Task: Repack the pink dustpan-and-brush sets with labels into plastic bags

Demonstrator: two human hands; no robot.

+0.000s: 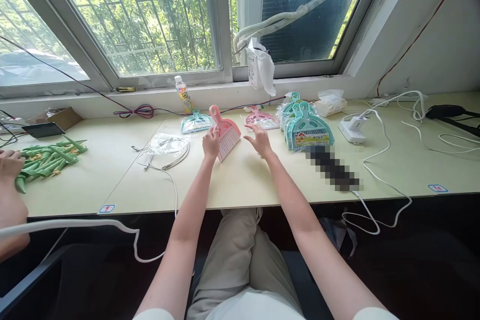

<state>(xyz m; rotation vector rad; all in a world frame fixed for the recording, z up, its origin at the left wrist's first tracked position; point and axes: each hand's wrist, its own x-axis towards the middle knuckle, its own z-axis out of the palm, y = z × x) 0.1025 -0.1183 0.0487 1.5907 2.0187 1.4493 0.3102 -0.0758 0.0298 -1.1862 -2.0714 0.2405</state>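
A pink dustpan with a small brush [227, 141] is held tilted above the table, its pale bristles facing down. My left hand [211, 143] is closed around its left edge. To the right of it, my right hand [259, 141] is open, thumb and fingers apart, holding nothing. Just behind that hand lies another pink dustpan set [261, 118] in clear wrapping. A teal dustpan set [197, 122], also wrapped, rests behind my left hand. Further right stands a pile of wrapped teal dustpan sets [308, 127] with a printed label on the front one.
Clear plastic bags [170, 143] and a coiled white cable lie left of my hands. Behind are a drink bottle [183, 94] and tissues [330, 103]. A power strip [352, 130] trails cords rightward. At far left, another person's hand [10, 165] touches green pods [52, 159].
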